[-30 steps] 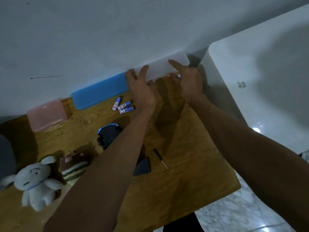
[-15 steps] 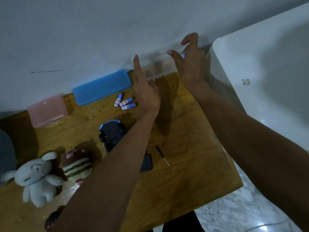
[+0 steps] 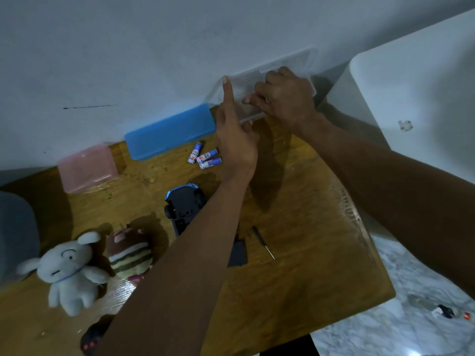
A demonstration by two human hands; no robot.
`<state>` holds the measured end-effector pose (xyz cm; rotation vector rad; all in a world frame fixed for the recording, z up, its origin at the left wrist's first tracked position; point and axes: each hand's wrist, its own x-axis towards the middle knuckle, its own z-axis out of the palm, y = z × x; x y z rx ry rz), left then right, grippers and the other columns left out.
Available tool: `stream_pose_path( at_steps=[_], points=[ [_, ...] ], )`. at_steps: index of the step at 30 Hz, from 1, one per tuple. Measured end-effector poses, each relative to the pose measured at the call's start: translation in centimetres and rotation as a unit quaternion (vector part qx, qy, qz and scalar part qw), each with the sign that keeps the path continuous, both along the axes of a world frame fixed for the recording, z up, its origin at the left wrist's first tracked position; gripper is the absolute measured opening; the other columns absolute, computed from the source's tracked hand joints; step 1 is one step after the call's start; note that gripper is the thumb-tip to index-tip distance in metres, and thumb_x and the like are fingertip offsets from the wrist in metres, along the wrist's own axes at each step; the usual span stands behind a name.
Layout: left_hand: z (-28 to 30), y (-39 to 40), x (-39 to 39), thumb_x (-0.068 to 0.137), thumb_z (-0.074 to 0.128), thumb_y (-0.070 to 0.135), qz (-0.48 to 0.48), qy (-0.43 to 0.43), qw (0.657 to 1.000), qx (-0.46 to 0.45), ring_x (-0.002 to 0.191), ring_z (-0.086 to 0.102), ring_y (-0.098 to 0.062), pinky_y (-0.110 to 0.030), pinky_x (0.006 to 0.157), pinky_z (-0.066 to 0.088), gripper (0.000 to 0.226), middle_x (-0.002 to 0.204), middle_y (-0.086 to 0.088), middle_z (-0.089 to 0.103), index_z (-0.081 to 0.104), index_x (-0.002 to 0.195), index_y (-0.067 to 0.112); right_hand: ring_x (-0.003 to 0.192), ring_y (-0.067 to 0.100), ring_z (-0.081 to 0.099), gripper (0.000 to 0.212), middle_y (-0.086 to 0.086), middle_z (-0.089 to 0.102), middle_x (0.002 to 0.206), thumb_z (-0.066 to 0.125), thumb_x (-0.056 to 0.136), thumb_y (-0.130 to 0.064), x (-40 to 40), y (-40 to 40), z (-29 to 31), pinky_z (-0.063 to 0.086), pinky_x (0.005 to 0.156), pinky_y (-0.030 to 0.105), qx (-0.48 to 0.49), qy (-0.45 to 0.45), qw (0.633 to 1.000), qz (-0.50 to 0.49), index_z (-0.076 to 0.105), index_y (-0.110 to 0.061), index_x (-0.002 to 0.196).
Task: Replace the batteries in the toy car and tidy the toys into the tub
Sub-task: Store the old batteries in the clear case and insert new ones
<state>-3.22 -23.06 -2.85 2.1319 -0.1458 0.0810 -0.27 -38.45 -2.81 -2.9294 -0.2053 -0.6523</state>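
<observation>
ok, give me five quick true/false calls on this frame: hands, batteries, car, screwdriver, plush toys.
1. Three batteries lie loose on the table near the blue case. True.
2. The right hand is holding the screwdriver. False: the screwdriver lies on the table; that hand is at the clear plastic box by the wall.
3. The toy car lies on the table, untouched by either hand. True.
4. Both plush toys are inside the pink box. False: the white plush and the striped plush are on the table; the pink box is shut.
5. The left hand has its forefinger raised. True.
</observation>
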Motion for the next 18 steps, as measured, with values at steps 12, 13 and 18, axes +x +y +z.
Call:
stream_pose_path(
  at_steps=[12,13,18],
  points=[
    [0.5,-0.1,-0.1,0.088,0.058,-0.013,0.009,0.018,1.0,0.011,0.08,0.051,-0.008,-0.002,0.07,0.038,0.09,0.115,-0.009,0.056,0.021,0.162,0.022,0.097,0.033,0.055,0.052,0.011,0.065,0.099,0.029,0.106,-0.047,-1.6,1.1,-0.9,0.044,0.083,0.046,0.017,0.057,0.996,-0.071,0.068,-0.012,0.102],
    [0.6,-0.1,-0.1,0.088,0.058,-0.013,0.009,0.018,1.0,0.009,0.08,0.051,-0.008,-0.003,0.07,0.038,0.09,0.116,-0.008,0.056,0.02,0.162,0.022,0.097,0.032,0.055,0.051,0.011,0.065,0.1,0.029,0.106,-0.047,-1.7,1.1,-0.8,0.044,0.083,0.046,0.016,0.06,0.996,-0.069,0.067,-0.013,0.103],
    [0.7,-0.2,-0.1,0.087,0.059,-0.012,0.012,0.017,1.0,0.011,0.077,0.054,-0.01,-0.002,0.066,0.038,0.091,0.113,-0.006,0.055,0.02,0.162,0.022,0.096,0.03,0.058,0.04,0.007,0.066,0.096,0.045,0.102,-0.048,-1.9,1.0,-0.6,0.044,0.081,0.045,0.054,0.013,0.996,-0.067,0.068,-0.015,0.097]
  ],
)
